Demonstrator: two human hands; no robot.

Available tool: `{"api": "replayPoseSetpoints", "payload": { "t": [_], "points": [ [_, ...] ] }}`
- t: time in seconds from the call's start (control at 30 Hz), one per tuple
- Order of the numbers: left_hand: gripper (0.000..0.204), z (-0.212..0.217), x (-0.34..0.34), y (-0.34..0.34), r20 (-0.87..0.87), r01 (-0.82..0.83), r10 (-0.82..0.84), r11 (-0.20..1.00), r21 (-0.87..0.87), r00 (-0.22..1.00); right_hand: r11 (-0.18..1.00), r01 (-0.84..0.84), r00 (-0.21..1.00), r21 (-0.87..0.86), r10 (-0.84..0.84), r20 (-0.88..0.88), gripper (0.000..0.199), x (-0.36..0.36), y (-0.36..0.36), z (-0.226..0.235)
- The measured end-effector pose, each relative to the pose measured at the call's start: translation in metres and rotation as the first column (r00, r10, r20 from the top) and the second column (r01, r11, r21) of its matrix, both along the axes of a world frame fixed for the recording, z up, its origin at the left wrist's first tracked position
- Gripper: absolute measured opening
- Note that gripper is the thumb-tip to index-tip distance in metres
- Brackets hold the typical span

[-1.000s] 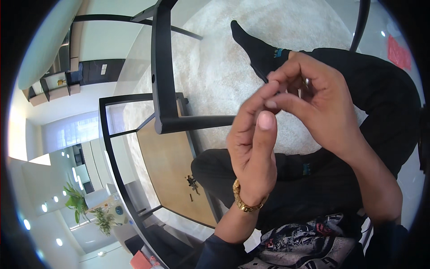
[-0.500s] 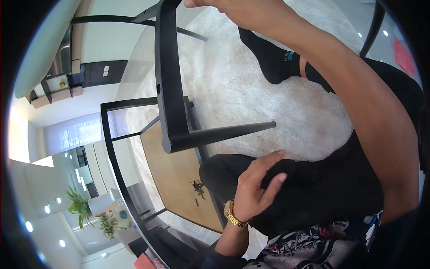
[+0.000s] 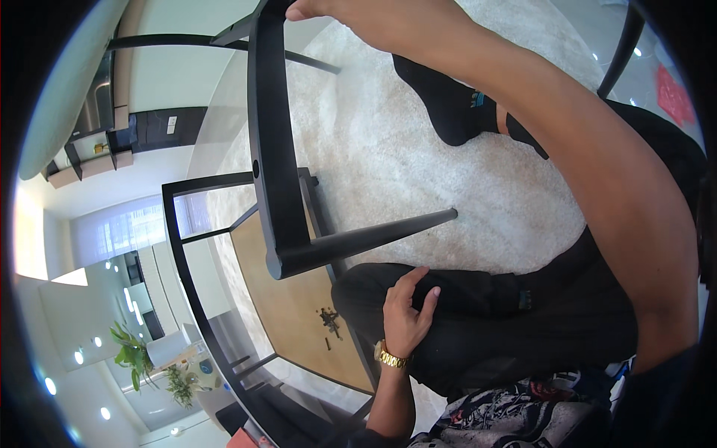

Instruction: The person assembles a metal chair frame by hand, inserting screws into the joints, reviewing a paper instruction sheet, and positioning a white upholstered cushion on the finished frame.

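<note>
Both hands open: left hand rests on knee; right hand touches black frame.

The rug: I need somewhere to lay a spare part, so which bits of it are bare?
The cream rug is bare between the black chair frame and the socked foot, and below the foot down to the knee. It is crowded near the wooden panel, where small screws lie beside the left hand.

bright daylight — window glare at left | sharp centre | fisheye bending, dark rim
</note>
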State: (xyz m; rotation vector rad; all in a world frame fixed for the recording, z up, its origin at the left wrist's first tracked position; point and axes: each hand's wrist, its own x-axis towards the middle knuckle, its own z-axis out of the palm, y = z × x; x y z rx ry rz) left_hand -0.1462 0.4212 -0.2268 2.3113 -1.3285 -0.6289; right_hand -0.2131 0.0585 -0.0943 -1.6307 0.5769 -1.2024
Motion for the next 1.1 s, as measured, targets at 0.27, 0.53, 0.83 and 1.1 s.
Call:
{"api": "replayPoseSetpoints", "payload": {
  "t": [0.27, 0.53, 0.83, 1.1],
  "points": [
    [0.038, 0.000, -0.001, 0.000, 0.045, -0.003, 0.002, 1.000, 0.021, 0.999, 1.000, 0.008, 1.000, 0.017, -0.008, -0.028, 0.015, 0.006, 0.000, 0.003],
    [0.038, -0.001, -0.005, -0.003, 0.087, -0.008, 0.007, 1.000, 0.021, 0.996, 0.995, 0.096, 0.995, -0.028, -0.095, 0.030, 0.014, 0.015, 0.000, -0.001],
    [0.036, -0.002, -0.008, -0.002, 0.132, -0.043, 0.041, 0.999, 0.012, 0.990, 0.963, 0.264, 0.961, -0.056, -0.267, -0.073, 0.020, 0.019, 0.006, 0.007],
    [0.035, 0.006, -0.005, 0.001, 0.125, -0.045, 0.047, 0.999, -0.021, 0.991, 0.922, 0.254, 0.862, -0.291, -0.352, -0.364, 0.030, 0.039, 0.007, 0.008]
  ]
}}
